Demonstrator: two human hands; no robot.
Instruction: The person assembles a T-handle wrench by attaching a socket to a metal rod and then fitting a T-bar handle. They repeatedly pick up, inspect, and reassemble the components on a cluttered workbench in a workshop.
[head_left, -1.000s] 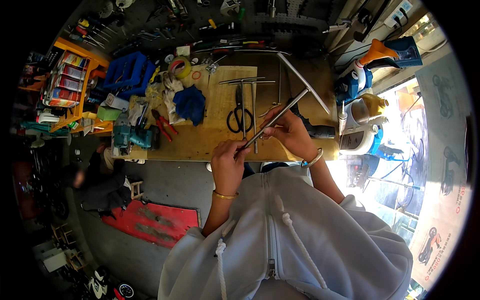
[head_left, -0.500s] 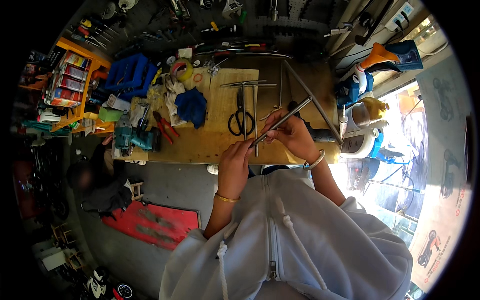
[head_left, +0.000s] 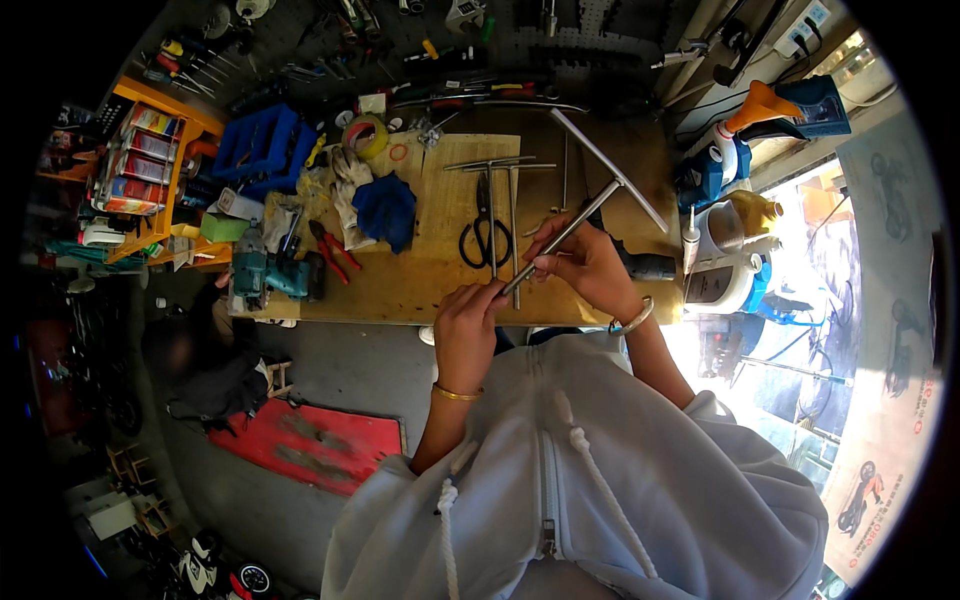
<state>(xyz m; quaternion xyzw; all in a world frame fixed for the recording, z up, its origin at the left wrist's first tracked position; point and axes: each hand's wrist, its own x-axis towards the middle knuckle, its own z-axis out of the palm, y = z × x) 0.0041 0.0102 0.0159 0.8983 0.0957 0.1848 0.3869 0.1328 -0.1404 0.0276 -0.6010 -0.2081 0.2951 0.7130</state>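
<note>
A steel T-handle wrench (head_left: 590, 208) is held aslant above the front of the workbench, its crossbar up to the right. My left hand (head_left: 468, 318) pinches the lower end of its shaft. Higher up, the fingers of my right hand (head_left: 580, 262) grip the same shaft. Behind my hands, two more T-shaped wrenches (head_left: 514, 215) lie on a sheet of cardboard (head_left: 440, 200). Beside them rests a pair of black-handled scissors (head_left: 484, 240). To the right of my right hand lies a dark cylindrical tool (head_left: 645, 265), partly covered by the hand.
Red-handled pliers (head_left: 335, 255), a blue cloth (head_left: 384, 213), work gloves (head_left: 350, 190) and a teal power tool (head_left: 270, 275) lie left on the bench. Bottles (head_left: 725, 282) line its right end. A person (head_left: 205, 355) sits low at the left beside a red board (head_left: 310, 445).
The wrench has turned about its shaft, so its crossbar now slants differently and sits slightly higher. Both hands stay on the shaft, with the right fingers shifted a little.
</note>
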